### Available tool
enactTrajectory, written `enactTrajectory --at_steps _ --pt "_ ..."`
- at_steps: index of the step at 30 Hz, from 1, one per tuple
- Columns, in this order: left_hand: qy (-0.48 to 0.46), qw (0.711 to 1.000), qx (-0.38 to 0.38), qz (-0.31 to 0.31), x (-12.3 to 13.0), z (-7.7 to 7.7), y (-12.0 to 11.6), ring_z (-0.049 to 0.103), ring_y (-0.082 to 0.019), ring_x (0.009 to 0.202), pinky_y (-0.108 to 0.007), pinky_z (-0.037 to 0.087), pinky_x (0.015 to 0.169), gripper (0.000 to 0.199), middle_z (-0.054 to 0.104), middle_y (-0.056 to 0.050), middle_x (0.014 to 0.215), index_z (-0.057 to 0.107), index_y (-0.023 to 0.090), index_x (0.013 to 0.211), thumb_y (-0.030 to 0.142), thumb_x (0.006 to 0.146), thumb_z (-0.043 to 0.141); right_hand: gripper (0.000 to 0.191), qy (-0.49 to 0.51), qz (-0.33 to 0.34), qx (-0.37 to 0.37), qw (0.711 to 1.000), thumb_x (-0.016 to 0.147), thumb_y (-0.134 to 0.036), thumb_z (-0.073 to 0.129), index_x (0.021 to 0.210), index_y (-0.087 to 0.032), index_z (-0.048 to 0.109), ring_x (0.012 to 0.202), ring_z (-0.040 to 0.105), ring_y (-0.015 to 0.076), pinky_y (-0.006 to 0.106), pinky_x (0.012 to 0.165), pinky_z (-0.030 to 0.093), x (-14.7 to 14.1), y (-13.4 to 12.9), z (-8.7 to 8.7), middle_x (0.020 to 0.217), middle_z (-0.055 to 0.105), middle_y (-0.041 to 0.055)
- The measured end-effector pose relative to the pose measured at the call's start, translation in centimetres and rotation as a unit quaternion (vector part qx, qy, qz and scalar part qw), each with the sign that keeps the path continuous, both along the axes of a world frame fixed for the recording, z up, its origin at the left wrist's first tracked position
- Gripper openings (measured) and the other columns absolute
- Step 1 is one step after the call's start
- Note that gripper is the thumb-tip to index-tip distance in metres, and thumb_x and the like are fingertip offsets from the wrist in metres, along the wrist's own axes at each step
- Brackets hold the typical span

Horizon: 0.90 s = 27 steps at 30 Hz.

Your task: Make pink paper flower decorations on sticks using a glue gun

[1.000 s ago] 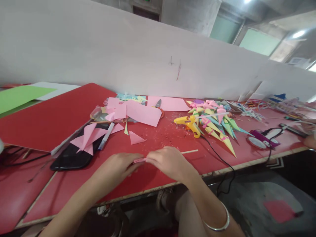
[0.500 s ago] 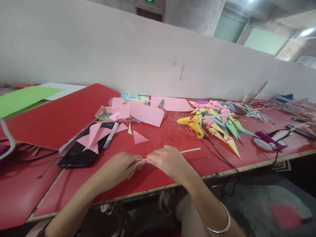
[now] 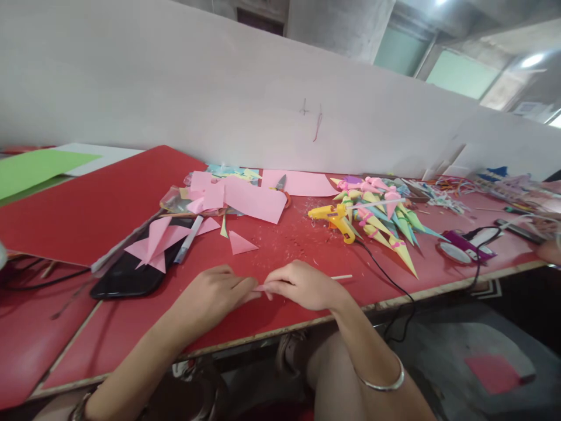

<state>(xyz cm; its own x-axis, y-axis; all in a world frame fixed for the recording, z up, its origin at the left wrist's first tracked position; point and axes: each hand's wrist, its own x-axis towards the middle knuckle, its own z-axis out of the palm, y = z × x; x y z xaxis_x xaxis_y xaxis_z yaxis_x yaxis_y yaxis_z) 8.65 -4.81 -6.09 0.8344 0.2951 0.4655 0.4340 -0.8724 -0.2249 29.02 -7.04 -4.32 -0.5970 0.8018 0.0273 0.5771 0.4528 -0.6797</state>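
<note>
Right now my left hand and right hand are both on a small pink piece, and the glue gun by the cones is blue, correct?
Not quite: the glue gun by the cones is yellow, as the head view shows. Your left hand and right hand are both on a small pink piece.

Pink sheets point(image 3: 258, 202): paper, smooth, matt. Held pink strip point(image 3: 260, 288): looks like similar paper; finish too small to judge. Glue gun point(image 3: 335, 219): smooth plastic, slight sheen. Black slab point(image 3: 125, 280): glossy, glass or plastic. Bracelet point(image 3: 388, 385): polished metal. Tabletop point(image 3: 245, 320): smooth, faintly shiny; edge point(image 3: 280, 332) rough, wood-like. Partition point(image 3: 175, 88): matt. Scissors point(image 3: 281, 182): metal blades.
</note>
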Motion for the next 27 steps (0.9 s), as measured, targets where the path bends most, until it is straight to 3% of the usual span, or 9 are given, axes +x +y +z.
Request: enactTrajectory --at_steps 2,4,8,10,12,16,18,22,27 --pt "-0.019 0.998 -0.061 0.021 -0.1 -0.1 0.1 0.051 -0.014 0.041 -0.026 0.029 0.044 0.054 0.057 0.001 0.047 0.058 0.019 0.068 0.037 0.099 0.018 0.029 0.005 0.008 0.029 1.0 0.095 -0.03 0.044 0.08 -0.017 0.066 0.063 0.057 0.0089 0.019 0.058 0.035 -0.1 -0.1 -0.2 0.069 0.066 -0.0014" --pt "-0.051 0.983 -0.164 0.068 -0.2 0.0 0.1 0.049 -0.012 0.038 -0.024 0.028 0.042 0.058 0.053 0.002 0.043 0.054 0.019 0.062 0.045 0.098 0.016 0.026 -0.036 -0.03 0.114 0.992 0.095 -0.032 0.045 0.088 -0.018 0.066 0.064 0.058 0.0105 0.021 0.056 0.032 -0.6 -0.3 -0.4 0.074 0.068 -0.0004" --pt "-0.123 0.901 -0.4 0.113 -0.3 0.8 -0.5 0.049 -0.009 0.036 -0.02 0.036 0.045 0.055 0.05 0.005 0.038 0.041 0.02 0.052 0.046 0.096 0.022 0.026 -0.167 -0.083 0.29 0.939 0.096 -0.031 0.042 0.089 -0.02 0.064 0.063 0.059 0.0145 0.028 0.054 0.024 -1.7 -0.7 -0.6 0.075 0.068 0.0019" --pt "-0.127 0.885 -0.434 0.11 -0.4 0.9 -0.7 0.049 -0.008 0.036 -0.019 0.038 0.047 0.055 0.05 0.006 0.038 0.04 0.02 0.051 0.045 0.096 0.023 0.026 -0.194 -0.071 0.312 0.928 0.096 -0.031 0.043 0.086 -0.02 0.064 0.061 0.059 0.0144 0.028 0.053 0.022 -1.9 -0.8 -0.5 0.072 0.068 0.0013" --pt "-0.108 0.915 -0.372 0.11 -0.4 0.8 -0.7 0.048 -0.009 0.036 -0.021 0.036 0.045 0.057 0.051 0.004 0.04 0.043 0.02 0.051 0.048 0.096 0.021 0.026 -0.205 -0.059 0.301 0.93 0.096 -0.032 0.042 0.085 -0.02 0.063 0.059 0.058 0.014 0.028 0.051 0.02 -2.0 -0.8 -0.4 0.07 0.068 0.0008" --pt "-0.066 0.988 -0.123 0.067 -0.4 0.6 -0.6 0.046 -0.013 0.039 -0.027 0.027 0.042 0.062 0.05 0.002 0.043 0.05 0.019 0.057 0.048 0.097 0.012 0.033 -0.196 -0.04 0.245 0.949 0.097 -0.037 0.037 0.085 -0.02 0.063 0.056 0.056 0.0126 0.028 0.05 0.018 -1.6 -1.0 0.0 0.068 0.068 0.0002" --pt "-0.053 0.997 -0.057 0.029 -0.3 0.9 -0.7 0.047 -0.013 0.041 -0.028 0.026 0.044 0.059 0.05 0.002 0.044 0.049 0.019 0.058 0.04 0.099 0.014 0.033 -0.17 -0.026 0.202 0.964 0.097 -0.037 0.038 0.083 -0.02 0.063 0.057 0.055 0.0115 0.026 0.051 0.02 -1.2 -1.1 0.3 0.068 0.067 -0.0003" --pt "-0.03 0.999 -0.006 -0.023 0.0 1.6 -1.2 0.045 -0.012 0.045 -0.028 0.028 0.048 0.048 0.048 0.003 0.047 0.046 0.019 0.059 0.027 0.1 0.023 0.03 -0.067 0.031 0.098 0.992 0.096 -0.031 0.043 0.078 -0.017 0.064 0.059 0.053 0.0094 0.021 0.056 0.028 -0.4 -0.7 0.6 0.065 0.063 -0.0012" --pt "-0.019 0.998 0.043 -0.029 0.0 1.7 -1.8 0.045 -0.013 0.046 -0.028 0.032 0.053 0.041 0.047 0.004 0.047 0.046 0.019 0.059 0.023 0.098 0.033 0.028 0.034 0.091 0.0 0.995 0.094 -0.024 0.046 0.071 -0.015 0.061 0.059 0.05 0.0075 0.018 0.062 0.033 0.3 -0.1 0.7 0.062 0.057 -0.0029"
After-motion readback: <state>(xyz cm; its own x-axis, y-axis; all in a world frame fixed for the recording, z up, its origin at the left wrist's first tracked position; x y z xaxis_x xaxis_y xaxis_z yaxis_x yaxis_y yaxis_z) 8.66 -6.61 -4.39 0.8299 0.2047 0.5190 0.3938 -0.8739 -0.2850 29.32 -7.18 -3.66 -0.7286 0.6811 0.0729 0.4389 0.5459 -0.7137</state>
